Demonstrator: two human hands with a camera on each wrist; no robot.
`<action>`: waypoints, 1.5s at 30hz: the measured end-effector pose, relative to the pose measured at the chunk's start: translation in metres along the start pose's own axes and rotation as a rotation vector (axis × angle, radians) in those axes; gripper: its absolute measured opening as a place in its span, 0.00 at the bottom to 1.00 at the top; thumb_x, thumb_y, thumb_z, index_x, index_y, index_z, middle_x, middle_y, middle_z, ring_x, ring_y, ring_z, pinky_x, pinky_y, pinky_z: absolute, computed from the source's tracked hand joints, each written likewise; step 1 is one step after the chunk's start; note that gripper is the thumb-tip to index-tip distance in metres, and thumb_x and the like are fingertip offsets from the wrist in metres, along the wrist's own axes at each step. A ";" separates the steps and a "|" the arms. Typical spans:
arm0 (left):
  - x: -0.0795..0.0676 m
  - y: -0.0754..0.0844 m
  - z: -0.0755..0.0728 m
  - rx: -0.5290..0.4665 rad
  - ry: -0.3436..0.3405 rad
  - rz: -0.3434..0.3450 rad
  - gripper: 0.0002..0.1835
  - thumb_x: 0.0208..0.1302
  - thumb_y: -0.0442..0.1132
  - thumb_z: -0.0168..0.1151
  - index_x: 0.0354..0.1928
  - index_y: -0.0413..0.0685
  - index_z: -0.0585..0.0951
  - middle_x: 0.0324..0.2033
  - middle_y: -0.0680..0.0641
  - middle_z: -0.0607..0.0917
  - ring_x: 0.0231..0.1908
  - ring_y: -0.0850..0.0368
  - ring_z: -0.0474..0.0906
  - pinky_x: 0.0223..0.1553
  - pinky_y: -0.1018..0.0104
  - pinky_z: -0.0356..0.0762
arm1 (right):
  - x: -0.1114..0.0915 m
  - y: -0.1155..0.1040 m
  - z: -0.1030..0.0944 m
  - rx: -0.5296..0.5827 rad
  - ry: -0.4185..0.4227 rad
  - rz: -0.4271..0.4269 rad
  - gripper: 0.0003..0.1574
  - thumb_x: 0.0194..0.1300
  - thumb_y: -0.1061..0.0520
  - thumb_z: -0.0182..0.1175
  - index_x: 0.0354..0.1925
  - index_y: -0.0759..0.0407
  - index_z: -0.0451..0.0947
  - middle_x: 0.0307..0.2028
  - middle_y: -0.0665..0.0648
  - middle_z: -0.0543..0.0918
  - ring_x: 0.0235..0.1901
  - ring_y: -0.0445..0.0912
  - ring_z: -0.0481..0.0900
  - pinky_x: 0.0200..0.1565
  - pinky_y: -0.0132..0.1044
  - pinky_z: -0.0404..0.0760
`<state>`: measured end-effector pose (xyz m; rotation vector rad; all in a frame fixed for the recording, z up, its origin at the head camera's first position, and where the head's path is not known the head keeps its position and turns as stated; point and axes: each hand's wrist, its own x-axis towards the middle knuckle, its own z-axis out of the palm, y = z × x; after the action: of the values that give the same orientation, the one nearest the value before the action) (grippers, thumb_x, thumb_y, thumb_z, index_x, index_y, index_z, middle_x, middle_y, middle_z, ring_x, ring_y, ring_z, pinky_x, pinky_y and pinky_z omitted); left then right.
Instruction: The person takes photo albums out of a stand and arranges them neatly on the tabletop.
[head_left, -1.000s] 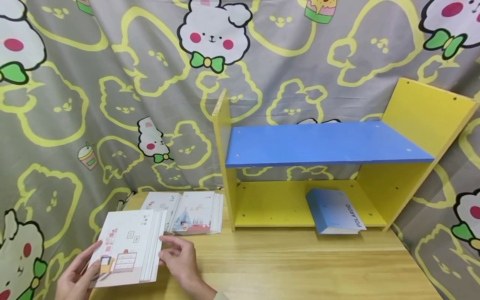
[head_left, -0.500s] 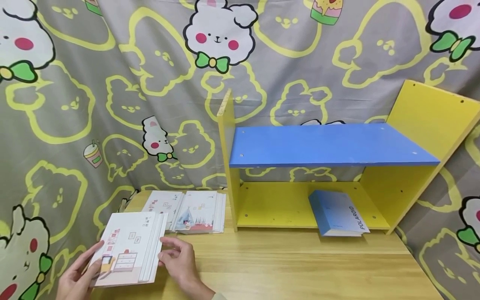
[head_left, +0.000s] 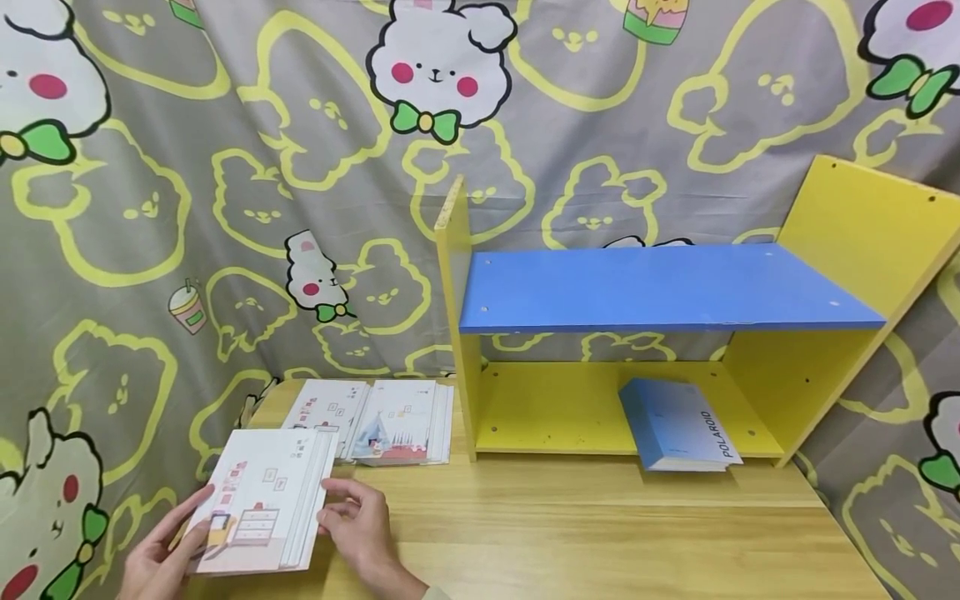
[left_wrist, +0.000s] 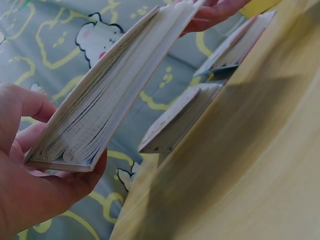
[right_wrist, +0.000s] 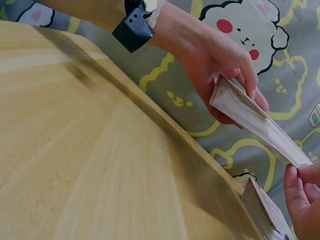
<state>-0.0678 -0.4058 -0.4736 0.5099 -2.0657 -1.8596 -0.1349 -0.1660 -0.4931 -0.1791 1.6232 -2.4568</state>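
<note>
A white book (head_left: 258, 500) with a drawn room on its cover is held tilted above the table at the lower left of the head view. My left hand (head_left: 165, 546) grips its left side, thumb on the cover. My right hand (head_left: 363, 529) pinches the right edge, where several page edges show fanned out. In the left wrist view, the book's pages (left_wrist: 100, 105) bulge between the covers, with the left hand (left_wrist: 35, 175) around one end. The right wrist view catches the right hand (right_wrist: 305, 197) at the book's far end.
Two similar white books, one with a tent (head_left: 397, 417) and one partly covered (head_left: 330, 404), lie behind on the wooden table (head_left: 585, 533). A yellow shelf unit (head_left: 555, 408) with a blue board (head_left: 660, 287) stands right. Its lower shelf bears a blue POLAROID book (head_left: 678, 425), overhanging the front edge.
The held book and both hands have shifted slightly right and a little down in the head view, which has itself moved a bit. Both hands keep hold of the book.
</note>
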 end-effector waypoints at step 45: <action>0.008 -0.022 -0.003 0.037 0.046 -0.185 0.16 0.67 0.44 0.71 0.41 0.86 0.85 0.38 0.81 0.80 0.39 0.83 0.73 0.35 0.83 0.77 | -0.006 0.024 -0.003 -0.018 0.023 0.090 0.26 0.51 0.80 0.62 0.47 0.64 0.86 0.40 0.53 0.82 0.33 0.48 0.86 0.34 0.38 0.89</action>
<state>-0.0723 -0.4144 -0.4957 0.7690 -2.0879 -1.8930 -0.1274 -0.1713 -0.5166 -0.0789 1.6260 -2.3870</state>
